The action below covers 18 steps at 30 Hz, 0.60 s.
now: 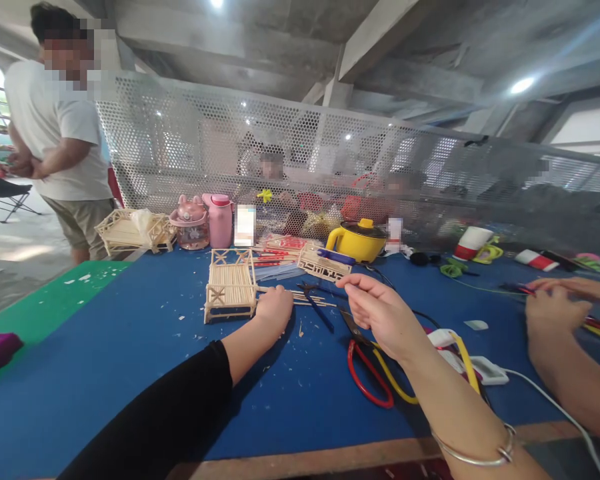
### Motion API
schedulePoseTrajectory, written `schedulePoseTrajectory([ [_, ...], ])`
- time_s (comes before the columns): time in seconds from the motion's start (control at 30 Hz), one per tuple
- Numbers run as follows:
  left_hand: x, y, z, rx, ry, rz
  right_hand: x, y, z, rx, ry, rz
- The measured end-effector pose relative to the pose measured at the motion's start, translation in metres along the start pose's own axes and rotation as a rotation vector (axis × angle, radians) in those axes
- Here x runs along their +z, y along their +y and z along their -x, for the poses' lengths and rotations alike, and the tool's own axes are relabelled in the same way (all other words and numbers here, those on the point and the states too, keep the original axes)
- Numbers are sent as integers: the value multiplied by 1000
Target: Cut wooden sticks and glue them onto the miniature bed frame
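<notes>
The left hand is resting on the blue worktop, its black-sleeved forearm stretching in from seven o'clock, fingers curled down onto a bundle of thin wooden sticks lying beside it. A small stick-built frame is standing just at nine o'clock of that hand. The right hand is hovering above the worktop, bare forearm coming in from five o'clock with a silver bangle at the wrist, thumb and fingertips pinched together on something too thin to make out. Beneath it, red and yellow-handled cutters are lying on the worktop. At three o'clock, another person's hands are working near coloured sticks.

No writing is readable; the labels on the pink bottle and its neighbours are blurred.

The worktop is littered with wood chips, and a green strip is bordering it at nine o'clock. At twelve o'clock a yellow pot is standing before a perforated metal screen, under a bare concrete ceiling. A person in a white shirt is standing at ten o'clock.
</notes>
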<state>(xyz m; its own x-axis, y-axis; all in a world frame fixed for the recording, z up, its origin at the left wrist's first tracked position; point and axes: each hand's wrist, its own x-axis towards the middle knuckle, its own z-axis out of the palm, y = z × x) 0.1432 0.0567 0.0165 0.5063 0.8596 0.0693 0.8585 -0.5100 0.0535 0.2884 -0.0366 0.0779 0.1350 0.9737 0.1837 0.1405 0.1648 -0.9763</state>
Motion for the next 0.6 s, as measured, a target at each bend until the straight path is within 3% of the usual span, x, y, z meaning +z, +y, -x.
schedulePoseTrajectory([
  [0.13, -5, 6, 19, 30, 114, 3, 6, -3, 16, -1, -62, 123],
  [0.27, -7, 6, 58, 242, 124, 27, 5, -6, 49, -27, -163, 332],
  [0.37, -5, -4, 82, 338, 140, 47, -6, -2, 68, -40, -247, 360],
  [0.47, 0, -15, 94, 267, 266, 150, -11, 4, 74, -24, -250, 321],
  [0.53, 3, -16, 98, 233, 387, 230, -3, 6, 73, 8, -228, 362],
  [0.6, 4, -12, 103, 317, 506, 290, 12, 5, 72, 23, -240, 432],
])
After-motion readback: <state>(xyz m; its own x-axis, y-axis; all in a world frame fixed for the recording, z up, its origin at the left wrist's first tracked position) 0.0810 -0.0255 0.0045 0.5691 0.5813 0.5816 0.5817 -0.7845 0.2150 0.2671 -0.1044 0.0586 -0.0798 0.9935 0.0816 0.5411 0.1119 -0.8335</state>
